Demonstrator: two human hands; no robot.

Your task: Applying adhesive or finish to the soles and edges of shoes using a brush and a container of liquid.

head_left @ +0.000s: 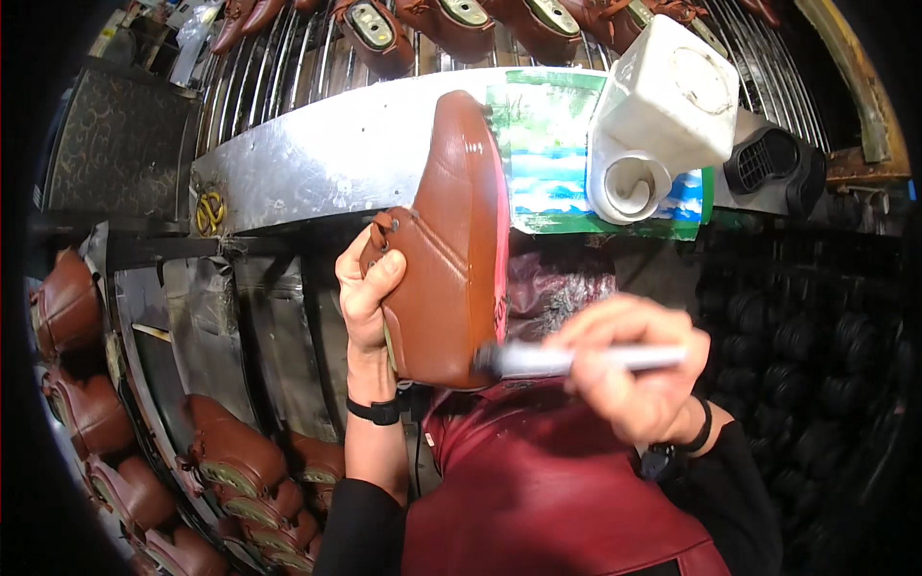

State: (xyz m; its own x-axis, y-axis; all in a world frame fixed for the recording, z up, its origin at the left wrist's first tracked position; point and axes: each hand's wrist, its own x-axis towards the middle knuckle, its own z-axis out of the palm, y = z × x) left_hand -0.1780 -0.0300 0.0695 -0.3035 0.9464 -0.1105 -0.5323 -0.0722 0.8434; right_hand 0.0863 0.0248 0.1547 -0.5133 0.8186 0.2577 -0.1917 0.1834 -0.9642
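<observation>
A brown leather shoe [444,288] with laces is held on its side, its toe pointing away over the metal bench. My left hand [365,288] grips it at the laced opening, thumb lying on the leather. Along the shoe's right edge runs a pink strip. In my right hand [639,370] is a brush [538,360] with a pale handle, blurred by motion. Its dark tip meets, or nearly meets, the heel end at the edge; exact contact cannot be made out. Beyond my right hand, a white plastic container [663,96] with a round opening rests on a green and blue sheet [547,125].
Behind the metal bench [307,158], several brown shoes [451,29] lie on a rack of metal bars. More brown shoes [240,456] fill the lower left. A black sole [768,168] lies right of the container. Something yellow and looped [208,213] hangs at the bench's left end.
</observation>
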